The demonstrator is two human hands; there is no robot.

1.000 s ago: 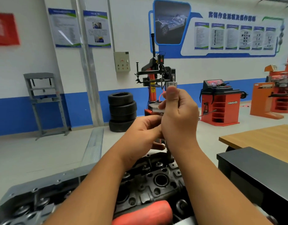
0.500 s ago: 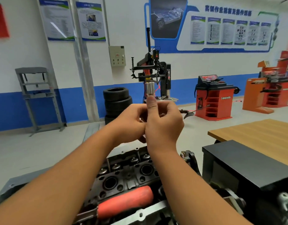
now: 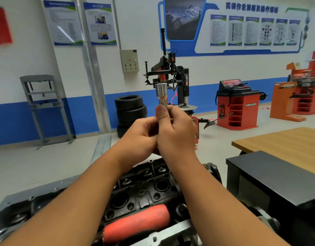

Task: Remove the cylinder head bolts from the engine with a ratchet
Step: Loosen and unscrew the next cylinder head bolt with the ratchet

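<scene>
Socket held upright above engine.
Bright steel, wide top; right hand pinches it, left hand curled round its lower part.

Silver metal socket at frame centre. Red-orange handle at bottom centre over the black engine head. Wooden-brown desk at right, black box below it. Black tyres centre-left. Red-and-black balancer at right. White wall with a blue lower band; grey floor.
</scene>
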